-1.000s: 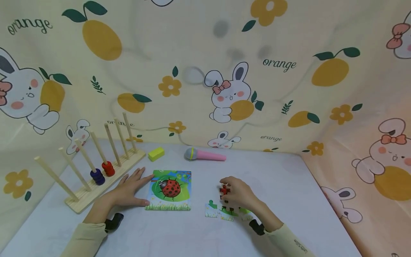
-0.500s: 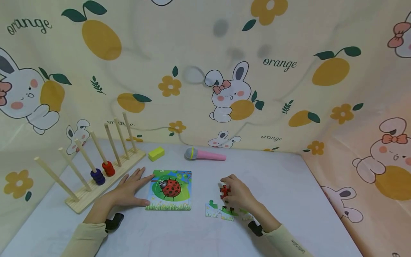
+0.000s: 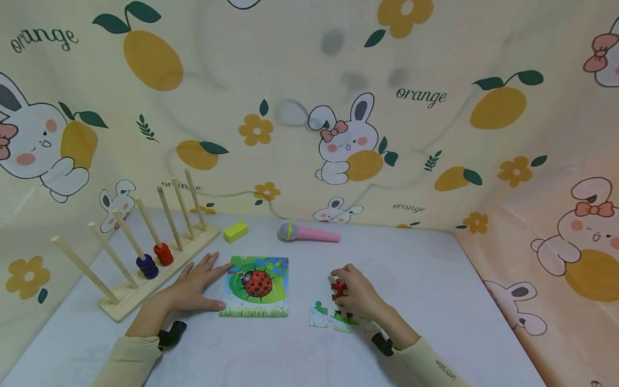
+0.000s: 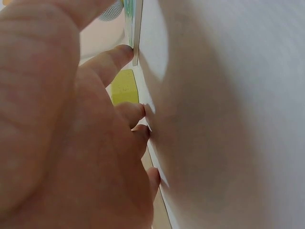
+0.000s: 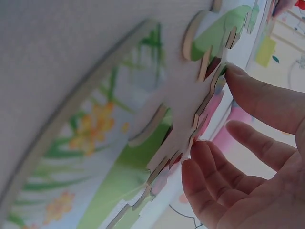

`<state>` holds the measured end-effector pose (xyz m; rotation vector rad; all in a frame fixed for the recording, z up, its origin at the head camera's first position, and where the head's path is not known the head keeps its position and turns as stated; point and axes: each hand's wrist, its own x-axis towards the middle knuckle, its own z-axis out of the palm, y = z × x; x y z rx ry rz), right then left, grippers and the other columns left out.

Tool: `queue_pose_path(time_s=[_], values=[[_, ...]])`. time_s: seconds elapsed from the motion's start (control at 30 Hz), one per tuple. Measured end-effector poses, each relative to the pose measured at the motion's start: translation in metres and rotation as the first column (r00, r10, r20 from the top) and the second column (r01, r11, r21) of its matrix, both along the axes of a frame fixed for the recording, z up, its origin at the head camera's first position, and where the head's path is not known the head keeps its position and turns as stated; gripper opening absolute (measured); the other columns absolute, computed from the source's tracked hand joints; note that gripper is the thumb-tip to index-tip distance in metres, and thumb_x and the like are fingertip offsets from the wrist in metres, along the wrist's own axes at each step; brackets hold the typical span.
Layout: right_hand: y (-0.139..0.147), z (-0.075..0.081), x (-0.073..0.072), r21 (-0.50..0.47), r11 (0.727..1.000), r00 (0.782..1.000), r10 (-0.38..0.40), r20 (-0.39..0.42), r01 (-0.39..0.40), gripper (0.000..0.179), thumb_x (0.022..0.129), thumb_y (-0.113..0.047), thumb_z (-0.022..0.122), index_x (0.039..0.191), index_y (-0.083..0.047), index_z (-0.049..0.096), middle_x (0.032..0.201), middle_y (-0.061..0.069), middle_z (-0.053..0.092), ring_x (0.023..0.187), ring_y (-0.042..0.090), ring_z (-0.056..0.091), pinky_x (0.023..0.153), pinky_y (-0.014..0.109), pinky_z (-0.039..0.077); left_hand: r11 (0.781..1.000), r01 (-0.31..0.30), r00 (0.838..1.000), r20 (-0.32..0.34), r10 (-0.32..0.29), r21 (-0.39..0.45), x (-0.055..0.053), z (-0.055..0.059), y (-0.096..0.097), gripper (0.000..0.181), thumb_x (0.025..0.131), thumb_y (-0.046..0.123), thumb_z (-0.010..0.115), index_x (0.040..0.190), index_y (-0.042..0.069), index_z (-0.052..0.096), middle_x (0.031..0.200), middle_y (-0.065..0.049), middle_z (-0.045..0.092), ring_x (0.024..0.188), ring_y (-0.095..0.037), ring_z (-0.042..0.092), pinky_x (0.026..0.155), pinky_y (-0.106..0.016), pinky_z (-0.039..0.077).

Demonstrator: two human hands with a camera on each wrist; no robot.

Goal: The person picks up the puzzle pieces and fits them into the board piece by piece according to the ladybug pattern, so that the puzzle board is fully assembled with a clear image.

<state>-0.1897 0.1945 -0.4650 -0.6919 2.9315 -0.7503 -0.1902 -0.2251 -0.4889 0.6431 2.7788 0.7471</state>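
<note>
In the head view my left hand [image 3: 191,290] lies with spread fingers on the table, index fingertip and thumb at the left edge of a square ladybug picture board [image 3: 256,287]. The left wrist view shows a fingertip [image 4: 126,51] right against the board's edge. My right hand [image 3: 360,293] pinches a red, black-spotted puzzle piece [image 3: 339,289] between thumb and fingers, close over the table. Just below it lie loose puzzle pieces with grass and green leaf print [image 3: 318,316], partly covered by the hand. A flowered wooden puzzle piece [image 5: 90,138] fills the left of the right wrist view.
A wooden peg rack [image 3: 159,279] with blue rings [image 3: 147,266] and red rings [image 3: 163,255] stands at the left. Behind the board lie a yellow block [image 3: 235,232] and a pink toy microphone [image 3: 309,233]. A printed cloth [image 3: 290,70] hangs behind the table.
My right hand has shifted slightly left, and more of the red puzzle piece shows beside its fingers. The left hand and the board have stayed in place.
</note>
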Motion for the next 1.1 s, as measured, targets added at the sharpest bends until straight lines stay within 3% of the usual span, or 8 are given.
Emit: queue_pose_path(time_s=[0.27,0.53,1.1], values=[[0.0008,-0.0014,0.0001,-0.009,1.0,1.0,-0.001,0.017,0.001,0.054,0.073,0.002,0.086,0.122,0.004,0.063,0.103,0.013,0.057,0.086,0.019,0.05,0.068,0.03,0.047,1.0,-0.005,1.0,-0.006,0.005,-0.006,0.0022,0.0024,0.0029,0.098,0.074,0.057,0.08,0.151,0.009,0.042,0.159,-0.033,0.014,0.146,-0.053,0.008,0.111,-0.073,0.002],[0.0002,-0.0029,0.0008,0.024,1.0,1.0,0.003,-0.021,-0.002,0.052,0.072,0.0,0.087,0.12,0.0,0.065,0.103,0.011,0.059,0.091,0.021,0.053,0.07,0.036,0.05,1.0,-0.005,1.0,-0.008,0.005,-0.013,0.0024,0.0024,0.003,0.099,0.074,0.058,0.08,0.152,0.009,0.042,0.159,-0.034,0.015,0.146,-0.053,0.008,0.111,-0.073,0.002],[-0.0001,-0.0035,0.001,0.04,0.999,0.999,0.012,-0.042,-0.01,0.046,0.073,-0.001,0.087,0.114,-0.004,0.066,0.101,0.009,0.056,0.091,0.022,0.051,0.068,0.037,0.048,1.0,0.0,1.0,-0.01,0.0,-0.002,0.0013,0.0017,0.0024,0.099,0.074,0.058,0.08,0.151,0.009,0.042,0.159,-0.034,0.015,0.146,-0.053,0.008,0.11,-0.074,0.002]])
